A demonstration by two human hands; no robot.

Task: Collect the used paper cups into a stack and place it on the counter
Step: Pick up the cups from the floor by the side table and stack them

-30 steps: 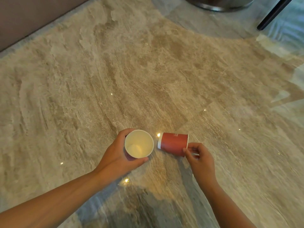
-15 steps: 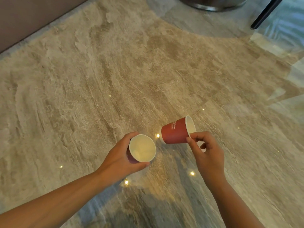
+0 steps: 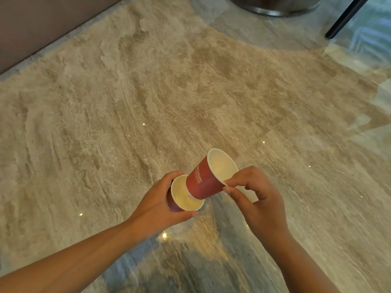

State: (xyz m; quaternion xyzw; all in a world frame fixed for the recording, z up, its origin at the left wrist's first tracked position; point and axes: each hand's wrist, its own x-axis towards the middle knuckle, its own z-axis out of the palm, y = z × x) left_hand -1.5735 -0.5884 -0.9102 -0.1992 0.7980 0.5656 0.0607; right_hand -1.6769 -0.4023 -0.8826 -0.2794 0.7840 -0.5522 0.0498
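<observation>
Two red paper cups with white insides are held above a beige marble floor. My left hand (image 3: 156,206) grips the first cup (image 3: 184,198) around its body, its mouth tilted up and to the right. My right hand (image 3: 256,199) pinches the rim of the second cup (image 3: 203,180) between thumb and fingers. That cup is tilted, its base just inside the mouth of the first cup and its open mouth facing up and right. White lettering runs down its side.
The polished marble floor (image 3: 148,102) spreads all around. A round metal base (image 3: 275,5) stands at the top edge. A thin black leg (image 3: 347,17) slants at the top right. A dark wall (image 3: 42,22) runs along the top left.
My right hand lifted the second cup off the floor, turned it mouth-up, and brought it left until its base entered the first cup. My left hand tilted its cup slightly towards it.
</observation>
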